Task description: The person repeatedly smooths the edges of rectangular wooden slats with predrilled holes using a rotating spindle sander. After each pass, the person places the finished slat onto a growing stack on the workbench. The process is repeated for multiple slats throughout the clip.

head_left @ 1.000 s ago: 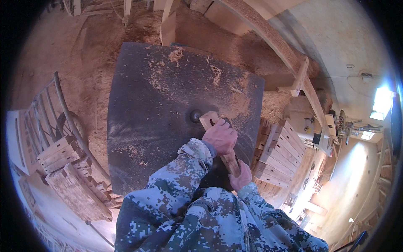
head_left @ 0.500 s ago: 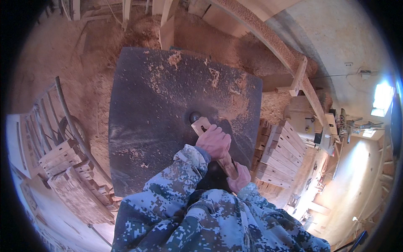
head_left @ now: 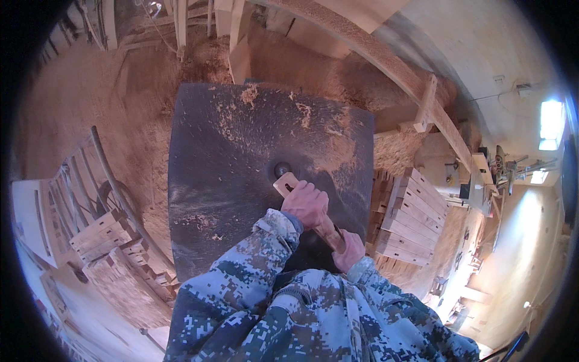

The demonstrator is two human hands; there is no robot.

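Observation:
A short wooden piece [head_left: 330, 235] with a small dark slot near its far end lies slantwise over the dark machine table [head_left: 223, 157]. My left hand [head_left: 306, 204] is wrapped over its far part, fingers curled down. Closer to my body, my right hand [head_left: 350, 250] grips the near end. Just beyond the wood's far end, a round dark spindle [head_left: 282, 169] stands up from the tabletop. The wood's end is right beside the spindle; whether they touch, I cannot tell.
Sawdust and shavings [head_left: 341, 151] are scattered over the tabletop. Stacked slotted timbers [head_left: 413, 217] stand at the right, and more wooden blocks [head_left: 123, 283] are piled at the left by a pole-framed cart [head_left: 117, 187]. A long beam [head_left: 362, 42] crosses the far side.
The whole view has shifted slightly. The wood's far end has moved a little to the left against the spindle, with both hands still gripping it.

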